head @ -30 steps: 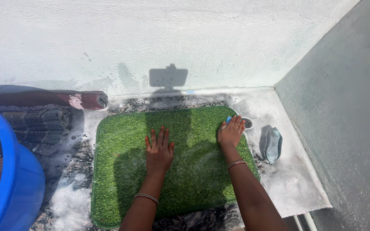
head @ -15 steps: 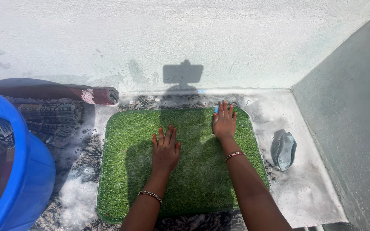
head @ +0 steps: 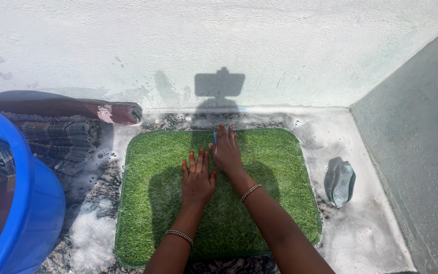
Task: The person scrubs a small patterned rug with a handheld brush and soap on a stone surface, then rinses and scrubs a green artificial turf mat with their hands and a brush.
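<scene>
One green mat (head: 259,203) lies on the wet, soapy floor (head: 361,233), its far edge toward the white wall (head: 229,40) at 12 o'clock. Two hands rest on it: the left hand (head: 197,180) lies flat with fingers spread, and the right hand (head: 226,152), at 1 o'clock from the left, presses one small blue object (head: 215,137), mostly hidden under its fingers. One bangle circles each wrist. One blue tub (head: 31,213) sits at 9 o'clock, one clear soap bar (head: 341,183) at 3 o'clock, and one striped cloth (head: 59,137) at 10 o'clock.

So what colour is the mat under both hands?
Green, like artificial grass; the mat shows in the head view.
</scene>
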